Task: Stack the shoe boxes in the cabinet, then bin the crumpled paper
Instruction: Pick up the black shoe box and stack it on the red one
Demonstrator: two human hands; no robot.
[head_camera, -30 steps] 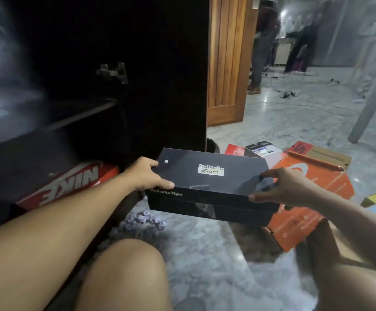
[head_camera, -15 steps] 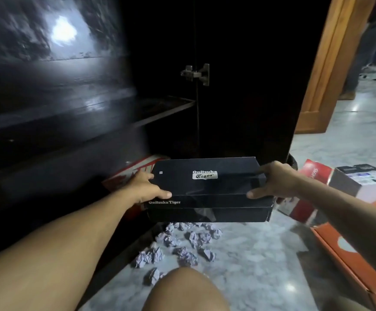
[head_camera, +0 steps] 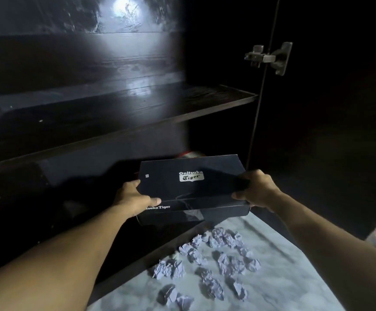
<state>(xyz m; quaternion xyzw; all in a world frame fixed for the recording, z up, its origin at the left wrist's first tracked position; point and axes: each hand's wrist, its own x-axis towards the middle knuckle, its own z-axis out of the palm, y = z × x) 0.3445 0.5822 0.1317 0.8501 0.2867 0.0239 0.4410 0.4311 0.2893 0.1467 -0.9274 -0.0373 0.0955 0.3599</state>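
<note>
The black shoe box (head_camera: 189,187) carries a white "Onitsuka Tiger" logo on its lid — and the same name along the lid's front edge, where only "itsuka Tiger" shows beside the left hand (head_camera: 133,198).

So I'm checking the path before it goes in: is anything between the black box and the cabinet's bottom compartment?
Nothing visible blocks it. The black shoe box, held by the left hand and right hand, faces the open compartment; a red box shows just behind it, mostly hidden.

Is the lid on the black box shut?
Shut. The lid sits flat on the black box, with no gap showing.
</note>
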